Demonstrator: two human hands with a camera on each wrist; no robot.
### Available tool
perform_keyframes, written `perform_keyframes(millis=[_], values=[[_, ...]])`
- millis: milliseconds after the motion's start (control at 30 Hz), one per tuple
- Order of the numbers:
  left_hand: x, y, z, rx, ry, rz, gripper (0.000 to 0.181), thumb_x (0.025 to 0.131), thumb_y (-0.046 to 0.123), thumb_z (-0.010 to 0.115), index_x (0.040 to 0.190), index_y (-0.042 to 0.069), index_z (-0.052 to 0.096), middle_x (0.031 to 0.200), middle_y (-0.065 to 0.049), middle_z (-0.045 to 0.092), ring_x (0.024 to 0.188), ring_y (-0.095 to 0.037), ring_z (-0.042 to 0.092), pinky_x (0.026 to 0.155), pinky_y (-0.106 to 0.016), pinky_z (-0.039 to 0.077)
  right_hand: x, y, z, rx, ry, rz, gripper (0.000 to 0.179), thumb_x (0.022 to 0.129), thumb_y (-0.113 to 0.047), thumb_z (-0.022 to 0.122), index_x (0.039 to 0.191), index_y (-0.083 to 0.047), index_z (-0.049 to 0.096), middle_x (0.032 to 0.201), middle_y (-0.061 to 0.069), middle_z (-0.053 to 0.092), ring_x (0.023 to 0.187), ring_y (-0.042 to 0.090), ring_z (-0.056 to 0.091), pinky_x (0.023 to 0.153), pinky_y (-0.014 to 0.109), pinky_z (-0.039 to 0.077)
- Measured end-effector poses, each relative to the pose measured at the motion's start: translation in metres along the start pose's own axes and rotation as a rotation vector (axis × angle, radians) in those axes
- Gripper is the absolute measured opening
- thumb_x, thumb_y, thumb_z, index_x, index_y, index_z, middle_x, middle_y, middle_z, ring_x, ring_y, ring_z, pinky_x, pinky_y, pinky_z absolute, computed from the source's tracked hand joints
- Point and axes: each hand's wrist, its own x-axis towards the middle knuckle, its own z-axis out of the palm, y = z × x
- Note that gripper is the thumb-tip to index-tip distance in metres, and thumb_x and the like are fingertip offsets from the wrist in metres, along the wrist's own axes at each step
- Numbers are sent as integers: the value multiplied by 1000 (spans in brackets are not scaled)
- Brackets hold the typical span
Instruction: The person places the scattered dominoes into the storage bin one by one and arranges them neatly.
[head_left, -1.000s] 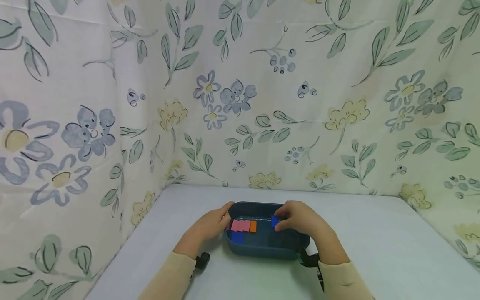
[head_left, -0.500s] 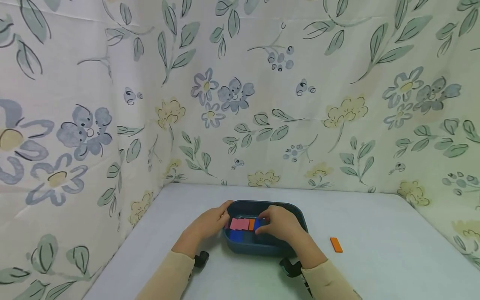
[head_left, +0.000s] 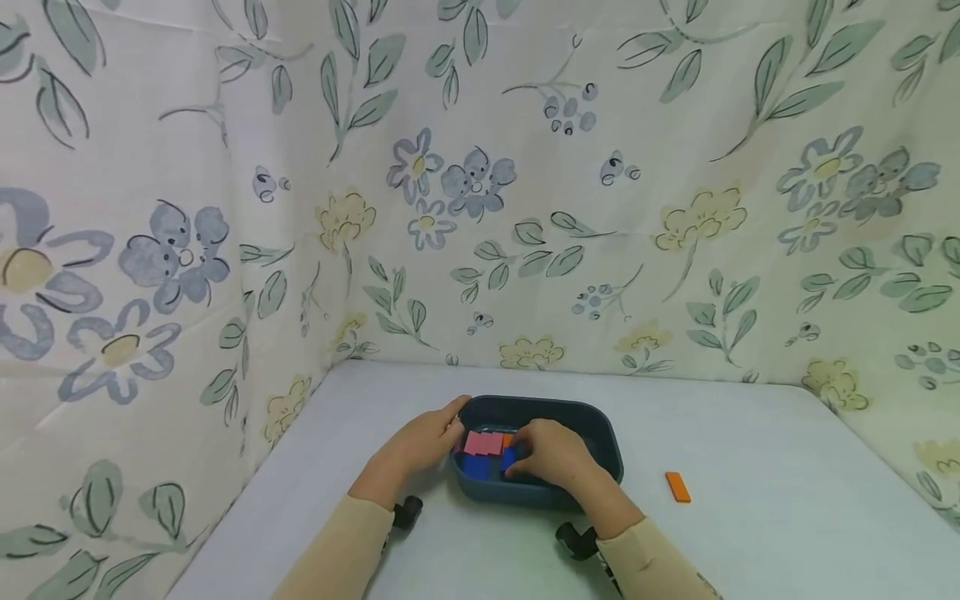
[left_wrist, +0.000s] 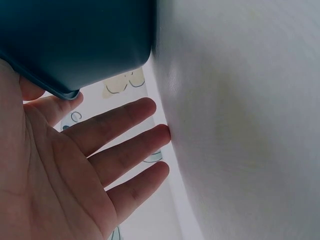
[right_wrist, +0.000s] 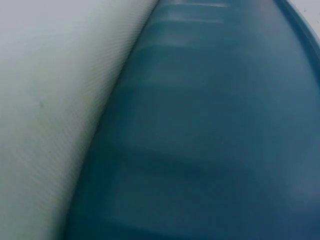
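Observation:
A dark teal bin [head_left: 525, 493] stands on the white table. At its left end my left hand [head_left: 420, 442] holds the rim, thumb over the edge. In the left wrist view the other fingers [left_wrist: 132, 155] spread straight beside the bin's outer wall. My right hand [head_left: 555, 450] reaches inside and pinches a small blue tile [head_left: 508, 460] between thumb and fingers. Left of it lie overlapping pink tiles [head_left: 483, 442], with blue tiles [head_left: 476, 467] nearer me. An orange tile [head_left: 507, 439] is partly hidden by the right fingers. The right wrist view shows only the bin's outer wall [right_wrist: 200, 125] and table.
A loose orange tile [head_left: 678, 487] lies on the white table [head_left: 750, 467] right of the bin. Floral cloth [head_left: 562, 250] hangs behind and at the left. Each wrist wears a black camera mount [head_left: 577, 542].
My right hand has carried the blue tile leftward across the bin, then slightly nearer me, beside the other tiles. The loose orange tile on the table has come into sight. The left hand stays put.

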Motion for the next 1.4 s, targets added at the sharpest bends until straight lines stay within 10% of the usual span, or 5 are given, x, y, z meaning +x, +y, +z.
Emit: perform_keyframes(millis=[900, 1400], values=[[-2, 1, -2, 1, 1, 0, 57, 102, 32, 37, 158, 22, 33, 128, -4, 60, 100, -21, 53, 106, -51, 40, -1, -1, 0, 121, -157, -175, 22, 80, -20, 84, 99, -11, 78, 70, -9, 56, 66, 9, 50, 60, 28, 44], [-1, 2, 0, -8, -1, -10, 57, 103, 33, 37, 159, 23, 33, 145, -6, 52, 106, -22, 53, 109, -53, 37, -2, 5, 0, 241, -284, -152, 12, 91, -18, 74, 99, -13, 81, 86, -12, 71, 80, 8, 59, 79, 31, 53]])
